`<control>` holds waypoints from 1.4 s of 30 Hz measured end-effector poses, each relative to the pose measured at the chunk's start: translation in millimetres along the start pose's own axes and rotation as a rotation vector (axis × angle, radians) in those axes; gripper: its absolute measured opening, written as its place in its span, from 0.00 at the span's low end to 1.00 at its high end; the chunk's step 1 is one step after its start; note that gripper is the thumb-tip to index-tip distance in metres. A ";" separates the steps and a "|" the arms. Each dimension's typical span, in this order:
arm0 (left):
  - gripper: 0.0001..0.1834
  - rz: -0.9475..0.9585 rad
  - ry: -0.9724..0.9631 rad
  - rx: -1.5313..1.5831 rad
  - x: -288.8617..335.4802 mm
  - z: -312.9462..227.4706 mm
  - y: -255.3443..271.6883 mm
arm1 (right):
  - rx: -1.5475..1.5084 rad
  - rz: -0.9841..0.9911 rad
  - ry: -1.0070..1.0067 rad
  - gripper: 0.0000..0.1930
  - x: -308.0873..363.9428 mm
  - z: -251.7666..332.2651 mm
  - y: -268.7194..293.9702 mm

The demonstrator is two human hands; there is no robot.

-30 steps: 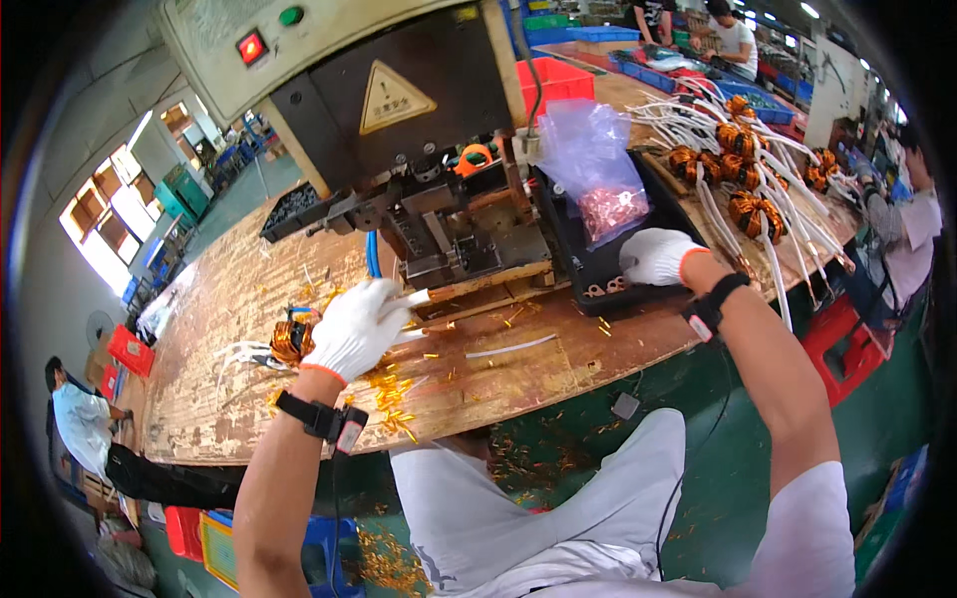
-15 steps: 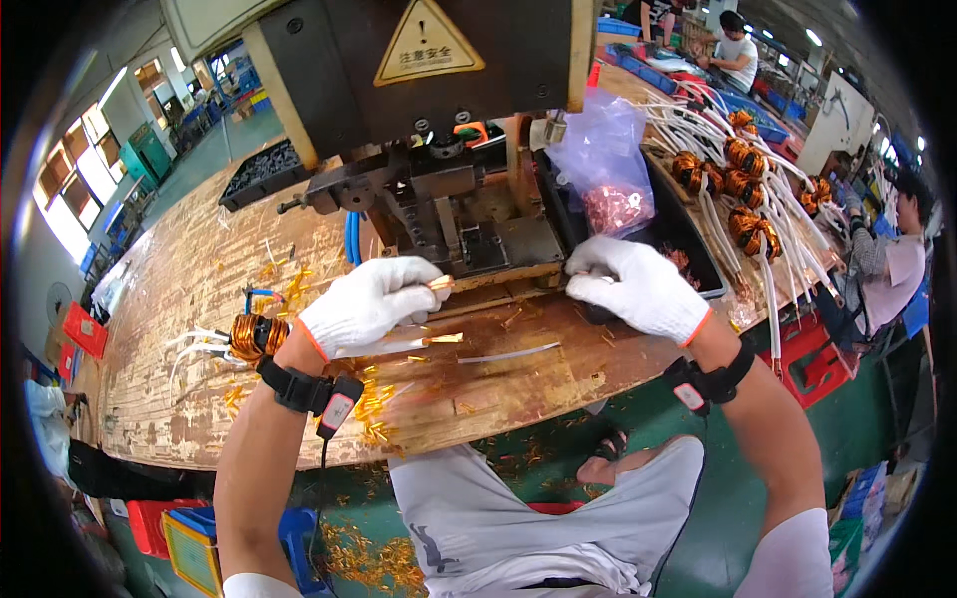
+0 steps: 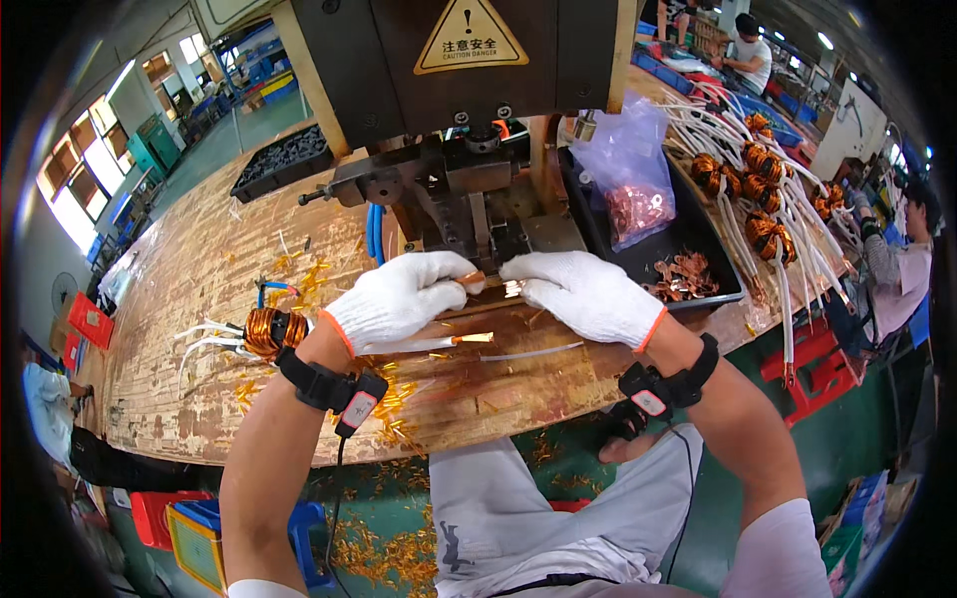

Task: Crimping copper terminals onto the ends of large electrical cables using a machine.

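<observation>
My left hand [image 3: 404, 297], in a white knitted glove, pinches a lead with a bare copper end [image 3: 473, 280] showing past the fingertips. Below that hand lies a second lead in white sleeving, with its copper tip [image 3: 477, 339] exposed. Both seem to run back to a copper-wound coil [image 3: 274, 332] beside my left wrist. My right hand [image 3: 588, 296], gloved too, is closed on a small shiny copper terminal [image 3: 513, 289], held just right of the copper end with a slight gap. Directly beyond both hands stands the lower tooling [image 3: 498, 239] of a press machine [image 3: 459, 85].
A black tray [image 3: 736, 299] at right holds loose copper terminals [image 3: 684, 277] and a plastic bag [image 3: 638, 189] of more. Several coils [image 3: 766, 234] with white leads lie farther right. Another black bin [image 3: 284, 161] sits far left. Yellow scraps [image 3: 389, 409] litter the table. People work at right.
My right hand has come left from the tray's edge to beside my left hand, with a copper terminal now showing at its fingertips. My left hand keeps its hold; the whole view has shifted slightly.
</observation>
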State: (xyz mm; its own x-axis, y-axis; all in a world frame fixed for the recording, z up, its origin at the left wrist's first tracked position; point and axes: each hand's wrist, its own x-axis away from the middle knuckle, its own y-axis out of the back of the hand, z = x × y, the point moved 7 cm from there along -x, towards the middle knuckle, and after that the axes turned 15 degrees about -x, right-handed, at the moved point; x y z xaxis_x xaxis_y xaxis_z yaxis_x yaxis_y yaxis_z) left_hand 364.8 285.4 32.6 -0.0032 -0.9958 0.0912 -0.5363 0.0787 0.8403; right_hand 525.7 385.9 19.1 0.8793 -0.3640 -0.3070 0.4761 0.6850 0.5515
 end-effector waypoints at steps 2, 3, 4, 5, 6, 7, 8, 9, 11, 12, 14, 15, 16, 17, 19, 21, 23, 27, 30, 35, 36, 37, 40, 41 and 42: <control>0.20 0.015 0.025 -0.057 2.2 0.7 2.8 | -0.104 -0.023 -0.186 0.21 -1.2 8.8 3.6; 0.20 0.030 0.048 -0.111 3.1 0.3 3.8 | -0.207 -0.045 -0.375 0.21 1.2 6.5 3.4; 0.18 0.015 0.076 -0.100 4.1 0.3 6.2 | -0.217 -0.110 -0.336 0.21 -1.0 -4.2 1.5; 0.18 0.017 0.073 -0.103 4.0 -0.5 7.1 | -0.218 -0.115 -0.336 0.21 -1.7 -5.0 1.4; 0.19 0.010 0.050 -0.154 4.1 -1.7 9.0 | -0.277 -0.099 -0.367 0.20 -2.2 -6.8 -0.9; 0.19 0.003 0.028 -0.205 4.5 -3.1 10.5 | -0.337 -0.082 -0.397 0.20 -2.7 -8.7 -4.0; 0.19 0.003 0.025 -0.209 3.4 -3.0 10.2 | -0.337 -0.086 -0.395 0.20 -4.0 -12.1 -5.6; 0.20 0.008 0.022 -0.207 2.6 -2.5 8.9 | -0.358 -0.088 -0.392 0.18 -5.2 -17.0 -9.0; 0.21 0.012 0.018 -0.209 3.4 -3.2 9.6 | -0.379 -0.092 -0.386 0.17 -7.8 -19.4 -13.7; 0.21 0.012 0.003 -0.218 4.6 -5.1 11.0 | -0.476 -0.100 -0.405 0.16 -8.5 -20.5 -16.9; 0.21 0.010 -0.008 -0.230 7.7 -6.9 12.2 | -0.575 -0.106 -0.420 0.15 -9.9 -17.7 -21.0; 0.22 -0.001 -0.015 -0.244 9.8 -7.9 12.6 | -0.611 -0.108 -0.420 0.14 -10.4 -13.1 -22.0; 0.22 -0.012 -0.022 -0.258 11.3 -9.1 13.1 | -0.647 -0.110 -0.421 0.14 -11.2 -10.3 -22.6; 0.22 -0.014 -0.022 -0.260 12.3 -9.3 13.2 | -0.646 -0.109 -0.418 0.14 -12.5 -9.6 -22.1; 0.22 -0.011 0.021 -0.264 13.1 -6.9 13.0 | -0.571 -0.064 -0.404 0.15 -15.1 -7.4 -21.5; 0.22 -0.005 0.055 -0.263 12.7 -8.8 13.5 | -0.559 -0.094 -0.380 0.15 -16.5 -9.3 -19.3; 0.22 0.001 0.092 -0.265 14.8 -3.8 15.1 | -0.549 -0.123 -0.353 0.14 -17.6 -8.6 -16.3; 0.23 -0.015 0.087 -0.318 34.7 13.3 32.1 | -0.517 -0.091 -0.369 0.15 -21.0 -3.2 -13.5; 0.27 -0.109 0.221 -0.446 73.2 52.2 61.9 | -0.466 -0.068 -0.360 0.15 -21.4 -1.6 -9.4; 0.36 -0.169 0.332 -0.493 160.8 107.5 104.6 | -0.499 -0.069 -0.312 0.16 -26.4 -8.3 -14.6; 0.40 -0.176 0.283 -0.502 168.5 107.4 104.1 | -0.573 -0.071 -0.323 0.17 -24.9 -10.3 -16.7; 0.40 -0.173 0.283 -0.498 171.7 109.1 101.4 | -0.647 -0.073 -0.334 0.17 -23.4 -11.6 -18.6; 0.48 -0.163 0.473 -0.575 171.4 123.2 94.7 | -0.658 -0.099 -0.375 0.18 -20.2 -16.1 -15.4; 0.48 -0.164 0.474 -0.573 170.6 132.4 90.2 | -0.655 -0.098 -0.376 0.18 -20.5 -17.3 -17.8; 0.50 -0.220 0.434 -0.534 169.5 140.4 87.7 | -0.675 -0.127 -0.372 0.18 -19.4 -18.4 -17.4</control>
State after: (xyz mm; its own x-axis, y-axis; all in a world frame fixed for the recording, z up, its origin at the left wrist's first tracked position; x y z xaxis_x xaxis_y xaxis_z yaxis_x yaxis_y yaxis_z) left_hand 198.7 117.0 46.7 0.4526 -0.8917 0.0011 0.0002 0.0013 1.0000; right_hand 500.2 392.7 1.2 0.8208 -0.5712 0.0099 0.5692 0.8163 -0.0980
